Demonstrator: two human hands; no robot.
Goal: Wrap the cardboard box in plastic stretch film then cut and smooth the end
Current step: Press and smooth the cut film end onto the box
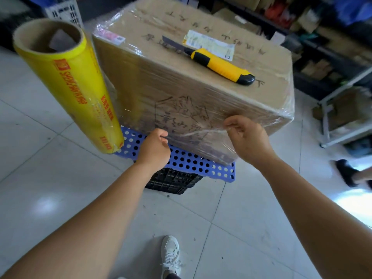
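A large cardboard box (201, 93) wrapped in clear stretch film stands on a blue perforated board (187, 160). Both hands are at its near side face. My left hand (155, 148) and my right hand (247, 135) each pinch a loose edge of the stretch film (197, 132), which is stretched between them against the box. The yellow film roll (74, 87) leans upright against the box's left corner, its foot on the blue board. A yellow and black utility knife (217, 64) lies on top of the box with its blade out.
A black crate (173, 181) sits under the blue board. Metal shelves (330, 93) with boxes stand at the right. A white crate (64, 11) is at the back left. Another person's shoe (348, 174) is at the right edge. My own shoe (171, 256) is on the tiled floor.
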